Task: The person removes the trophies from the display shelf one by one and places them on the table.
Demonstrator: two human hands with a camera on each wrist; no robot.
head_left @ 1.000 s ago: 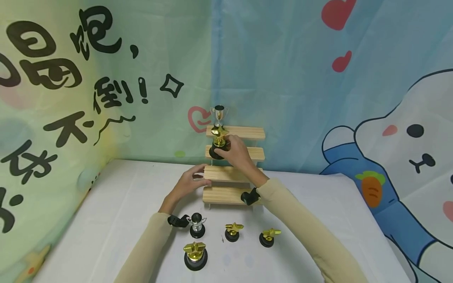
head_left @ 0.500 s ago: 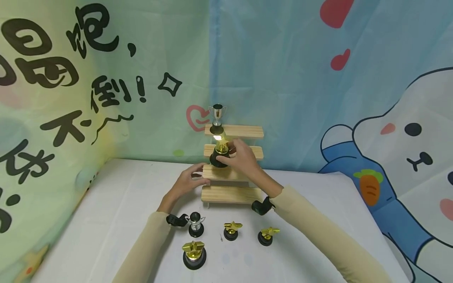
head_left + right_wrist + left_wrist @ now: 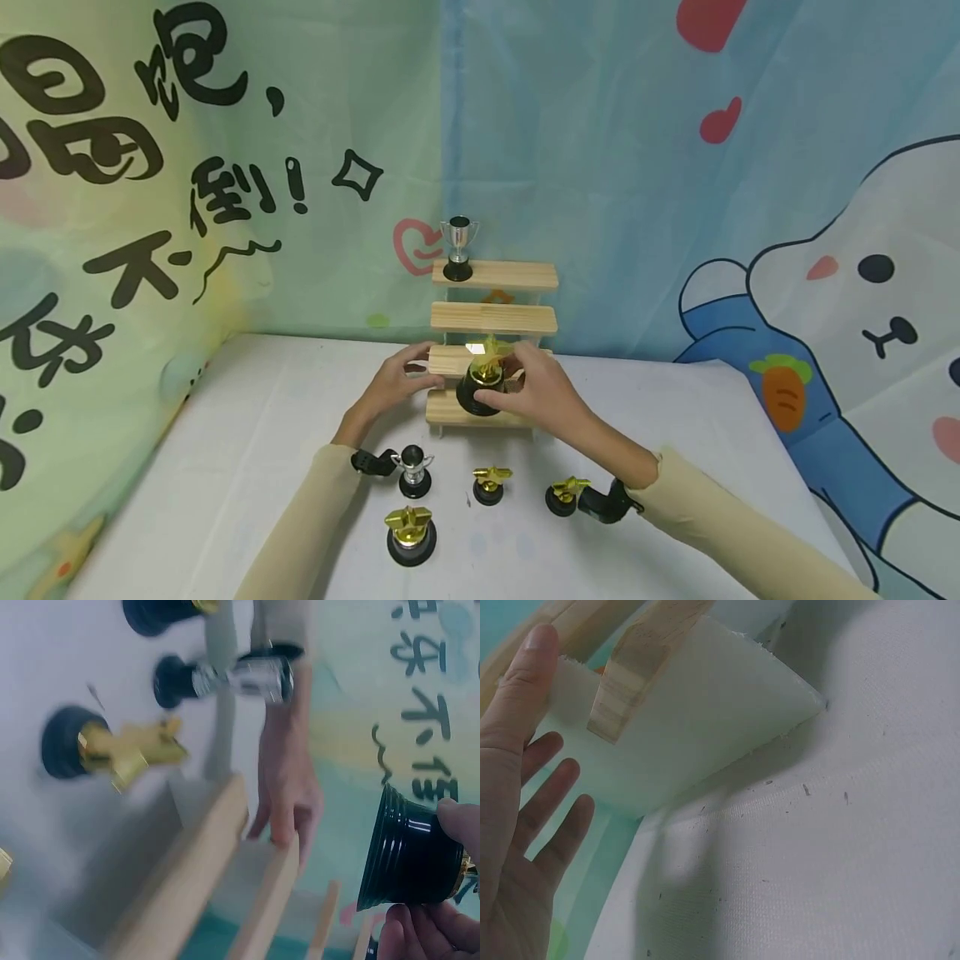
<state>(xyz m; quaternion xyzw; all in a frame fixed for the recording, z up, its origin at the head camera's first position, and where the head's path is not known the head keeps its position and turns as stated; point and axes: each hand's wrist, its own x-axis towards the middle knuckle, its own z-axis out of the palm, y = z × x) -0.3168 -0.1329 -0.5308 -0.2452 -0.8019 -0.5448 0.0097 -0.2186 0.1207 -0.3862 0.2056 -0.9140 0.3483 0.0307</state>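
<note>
In the head view my right hand (image 3: 543, 387) holds a gold star trophy (image 3: 487, 367) by its black base, in front of the lower boards of a tiered wooden display shelf (image 3: 495, 317). The right wrist view shows the trophy's black base (image 3: 412, 855) between thumb and fingers. My left hand (image 3: 397, 383) grips the left end of the shelf's third board from the top. In the left wrist view its thumb (image 3: 525, 690) lies over the board end, with several fingers spread behind. A silver cup trophy (image 3: 458, 246) stands on the top board's left end.
Before the shelf, on the white-covered table (image 3: 247, 433), stand a silver cup trophy (image 3: 413, 471), a larger gold trophy (image 3: 410, 533) and two small gold star trophies, one left (image 3: 490, 485) and one right (image 3: 564, 495). A printed cloth backdrop (image 3: 600, 208) hangs behind.
My right hand has carried the gold star trophy down and slightly right, from the second board's height to the lower boards, toward me. My left hand stays at the shelf's left end.
</note>
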